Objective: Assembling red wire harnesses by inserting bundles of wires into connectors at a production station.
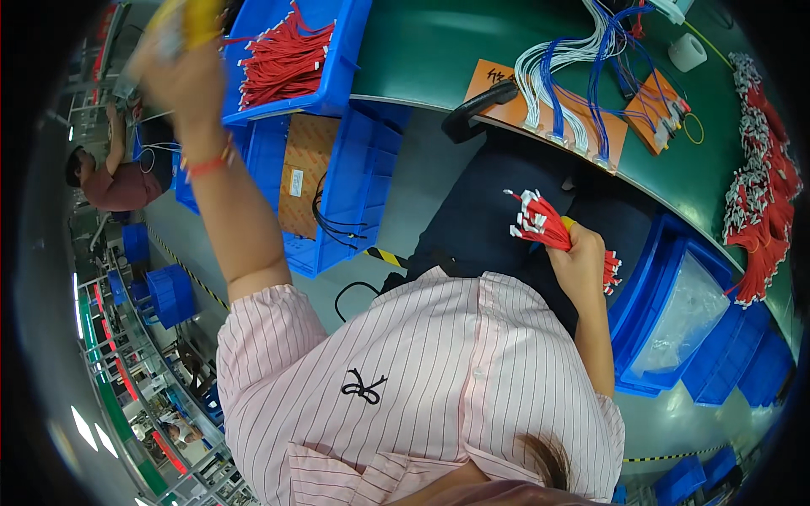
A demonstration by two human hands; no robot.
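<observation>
My left hand (181, 84) is raised at the upper left, smeared by motion. Its fingers close round a yellow object (201, 21), too blurred to name. Just right of it, a heap of red cables (287, 63) with white ends lies in a blue bin (342, 67). Above my lap, my right hand (580, 261) is closed round a bundle of red cables (540, 221). White connectors fan out at the bundle's upper left end, and its other end pokes out past my palm. A bit of yellow shows by my fingers.
The green table (413, 55) carries an orange board (498, 88) with white and blue wires, a white roll (687, 52) and a long pile of red cables (759, 194). Blue crates (363, 177) stand below. Another person (126, 181) is at far left.
</observation>
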